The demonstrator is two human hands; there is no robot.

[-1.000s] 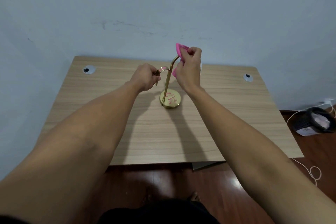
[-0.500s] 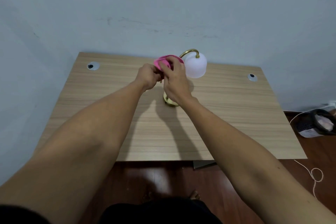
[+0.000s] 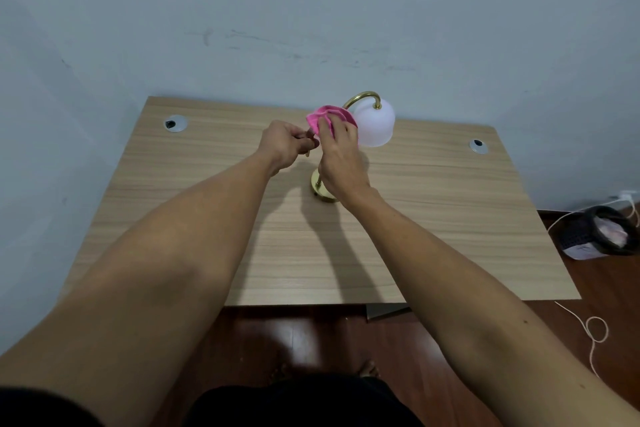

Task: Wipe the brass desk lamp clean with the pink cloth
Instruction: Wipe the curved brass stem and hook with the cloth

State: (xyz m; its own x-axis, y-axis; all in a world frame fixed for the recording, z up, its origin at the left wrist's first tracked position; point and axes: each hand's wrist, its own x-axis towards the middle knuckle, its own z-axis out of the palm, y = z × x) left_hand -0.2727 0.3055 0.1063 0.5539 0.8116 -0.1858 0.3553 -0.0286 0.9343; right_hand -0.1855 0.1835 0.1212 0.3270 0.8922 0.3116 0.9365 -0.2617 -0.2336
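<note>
Our right hand (image 3: 341, 159) is closed over the pink cloth (image 3: 329, 117), pressing it against the upper stem of the brass desk lamp (image 3: 362, 99). Our left hand (image 3: 285, 146) is pinched shut on a small brass part beside the cloth; what part, we cannot tell. Our right wrist hides most of the lamp's round base (image 3: 318, 185). One white shade (image 3: 375, 125) hangs just right of the cloth. The wooden desk (image 3: 450, 218) has two cable grommets (image 3: 175, 123). One dark basket (image 3: 604, 234) on the floor holds something pale.
</note>
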